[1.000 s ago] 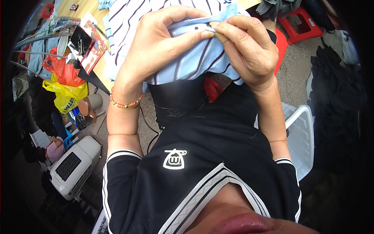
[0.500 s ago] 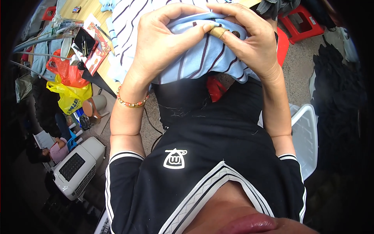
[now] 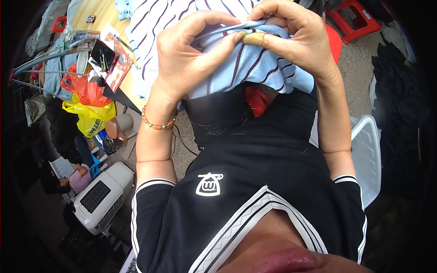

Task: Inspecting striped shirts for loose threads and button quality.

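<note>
A light blue garment (image 3: 259,68) with dark and white stripes lies over my lap and spreads onto the wooden table. My left hand (image 3: 191,50), a beaded bracelet on its wrist, pinches a folded edge of the fabric between thumb and fingers. Close beside it, my right hand (image 3: 296,36) grips the same fold, its thumb wrapped in a tan covering. The thumb tips nearly meet below the fold. Whether anything small sits between the fingertips is too hidden to tell.
The wooden table (image 3: 98,16) holds a dark open case (image 3: 104,55) and papers at left. Red (image 3: 84,86) and yellow (image 3: 91,113) plastic bags hang nearby. A red stool (image 3: 353,20) stands far right, a translucent bin (image 3: 368,159) nearer. Another person (image 3: 78,178) sits at far left.
My hands have shifted slightly, with the right wrist farther right. The fold now lies more stretched between the fingers, and the dark button seen near my right thumb is out of sight.
</note>
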A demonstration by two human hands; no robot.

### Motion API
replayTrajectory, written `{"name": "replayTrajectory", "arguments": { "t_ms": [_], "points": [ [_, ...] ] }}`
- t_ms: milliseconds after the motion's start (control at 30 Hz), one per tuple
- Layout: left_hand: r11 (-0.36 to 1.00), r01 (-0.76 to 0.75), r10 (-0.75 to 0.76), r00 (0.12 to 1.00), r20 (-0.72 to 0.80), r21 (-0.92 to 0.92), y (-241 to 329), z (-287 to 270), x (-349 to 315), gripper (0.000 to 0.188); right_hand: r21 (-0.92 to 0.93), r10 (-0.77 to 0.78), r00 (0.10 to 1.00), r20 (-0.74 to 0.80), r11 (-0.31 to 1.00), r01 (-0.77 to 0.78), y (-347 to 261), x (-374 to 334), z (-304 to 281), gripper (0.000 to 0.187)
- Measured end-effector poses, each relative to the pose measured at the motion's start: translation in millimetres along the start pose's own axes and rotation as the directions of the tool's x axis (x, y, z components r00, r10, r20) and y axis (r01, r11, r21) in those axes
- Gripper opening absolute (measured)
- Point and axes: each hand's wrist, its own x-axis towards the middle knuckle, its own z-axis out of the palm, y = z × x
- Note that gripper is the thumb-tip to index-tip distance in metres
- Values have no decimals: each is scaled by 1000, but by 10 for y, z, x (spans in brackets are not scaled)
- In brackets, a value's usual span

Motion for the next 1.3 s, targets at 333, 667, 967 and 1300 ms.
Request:
{"name": "replayTrajectory", "arguments": {
  "t_ms": [333, 667, 967, 1300],
  "points": [
    [997, -36, 37, 999, 5, -71, 24, -6, -10, 18, 276, -3, 996, 84, 961, -20, 53, 14, -15, 28],
    [994, -91, 93, 995, 36, -55, 7, -16, 11, 17, 553, -722, 692, 15, 583, 595, 568, 303, 124, 25],
    [969, -214, 222, 974, -53, 120, 30, -16, -24, 18, 109, -12, 999, -45, 994, 16, 19, -61, 142, 21],
    [958, -241, 263, 954, -142, 158, 18, 21, -68, 22, 209, -181, 961, -209, 952, 225, 258, -138, 334, 26]
  ]
}}
